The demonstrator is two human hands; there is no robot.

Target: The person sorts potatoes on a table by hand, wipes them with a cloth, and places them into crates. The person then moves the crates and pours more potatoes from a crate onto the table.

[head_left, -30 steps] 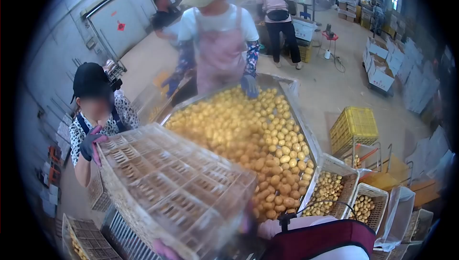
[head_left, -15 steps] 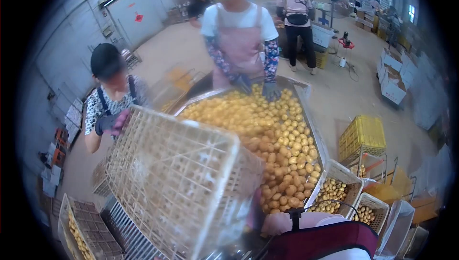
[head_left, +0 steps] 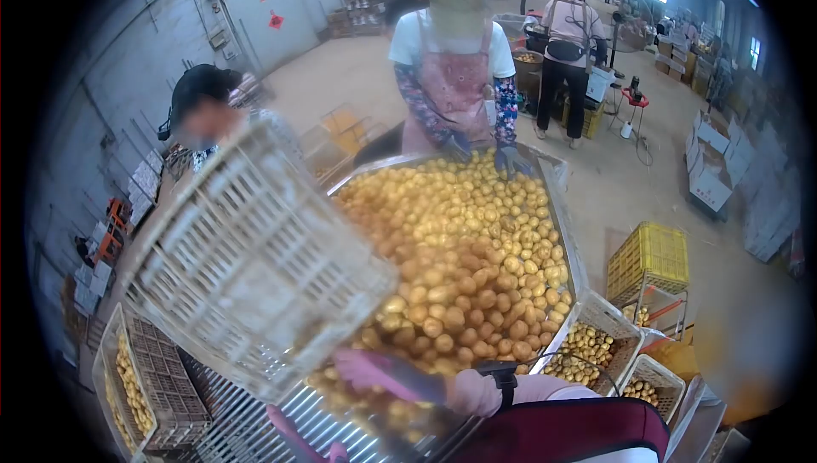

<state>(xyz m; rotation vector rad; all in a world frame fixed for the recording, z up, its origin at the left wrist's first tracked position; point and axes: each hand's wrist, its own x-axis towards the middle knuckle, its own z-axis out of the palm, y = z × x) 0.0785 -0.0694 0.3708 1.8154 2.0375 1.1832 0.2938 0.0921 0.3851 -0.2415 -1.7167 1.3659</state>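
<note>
Yellow-brown, potato-like produce is heaped in a metal-rimmed bin and spills onto the metal rollers. My right hand, in a pink glove, lies stretched over the near edge of the heap, its fingers extended and slightly blurred. Low in the frame, my left hand is partly cut off above the rollers, its gloved fingers apart. A grimy white plastic crate hangs tilted just beyond both hands, its slatted side toward me. Behind it stands a co-worker, whose hands are hidden by the crate.
Across the bin, another person's gloved hands rest on the produce. A filled crate stands at left. More filled crates and a yellow crate are at right. White boxes sit on the floor.
The crate has swung left and away from the bin, uncovering produce, rollers and both my hands. The co-worker's visible glove is now hidden. My view has shifted slightly.
</note>
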